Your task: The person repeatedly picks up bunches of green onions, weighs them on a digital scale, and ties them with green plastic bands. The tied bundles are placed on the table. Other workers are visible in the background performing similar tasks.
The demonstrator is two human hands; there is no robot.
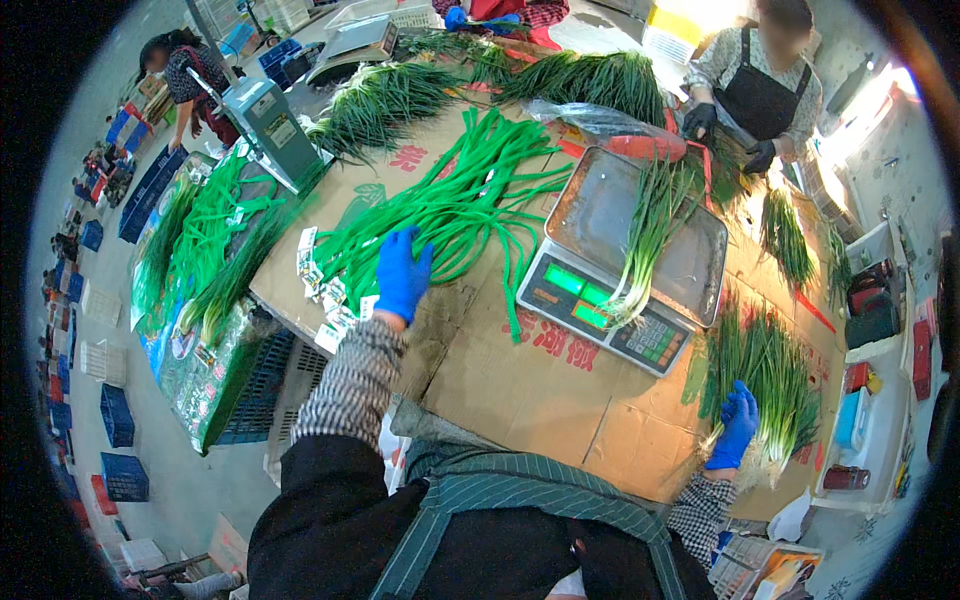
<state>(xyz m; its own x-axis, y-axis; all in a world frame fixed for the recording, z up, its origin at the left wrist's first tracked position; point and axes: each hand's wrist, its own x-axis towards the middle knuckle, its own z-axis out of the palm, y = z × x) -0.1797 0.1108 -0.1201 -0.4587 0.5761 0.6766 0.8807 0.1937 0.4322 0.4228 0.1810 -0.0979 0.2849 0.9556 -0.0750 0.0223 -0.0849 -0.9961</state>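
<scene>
My left hand [405, 274], in a blue glove, is over a heap of green mesh sleeves [450, 195], its thumb apart from the fingers and nothing seen in it. White printed tags [334, 296] hang at the near ends of the sleeves. My right hand [735, 427], also blue-gloved, lies against a pile of spring onions [780, 382]; whether its fingers grip any stalks cannot be told. Between my hands stands a digital scale [540, 289] with lit green displays. A bunch of spring onions [649, 240] lies across its metal pan [592, 195], roots towards me over the panel.
Cardboard [517, 405] covers the table. More spring onions [592, 82] lie along the far side. A grey-green machine on a post [262, 120] stands at the left, beside net-wrapped bunches [255, 255]. A co-worker in black gloves [757, 90] is at the far right.
</scene>
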